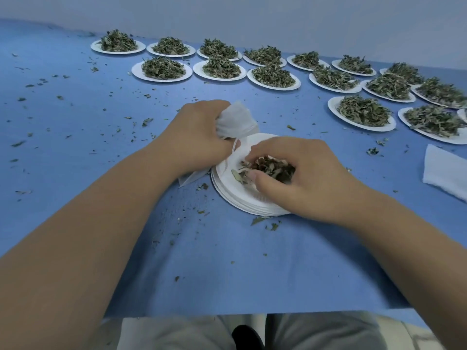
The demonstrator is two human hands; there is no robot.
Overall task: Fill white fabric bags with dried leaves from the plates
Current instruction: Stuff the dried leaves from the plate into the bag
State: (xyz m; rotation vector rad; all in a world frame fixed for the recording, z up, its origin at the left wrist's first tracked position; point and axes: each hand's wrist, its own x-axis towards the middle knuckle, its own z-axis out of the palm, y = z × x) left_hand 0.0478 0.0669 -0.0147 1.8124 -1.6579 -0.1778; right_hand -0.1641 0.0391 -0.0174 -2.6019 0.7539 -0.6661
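Right hand [303, 173] pinches leaves [267, 168]; left hand [194, 137] holds bag [235, 121].

Your head camera gave a dim, even picture with a cool blue cast, and the soft light seemed to come from overhead. Shadows were faint: a weak one lay under your right hand [308, 173] on the stack of plates [235, 195]. The white fabric bag [235, 122] in your left hand [199, 137] was the brightest patch, its folds washed pale. The wide lens bowed the far edge of the blue tablecloth [202, 274] along the top of the frame and swelled your forearms [75, 248] in the lower corners. The plates of dried leaves [332, 107] at upper right were soft and smeared.
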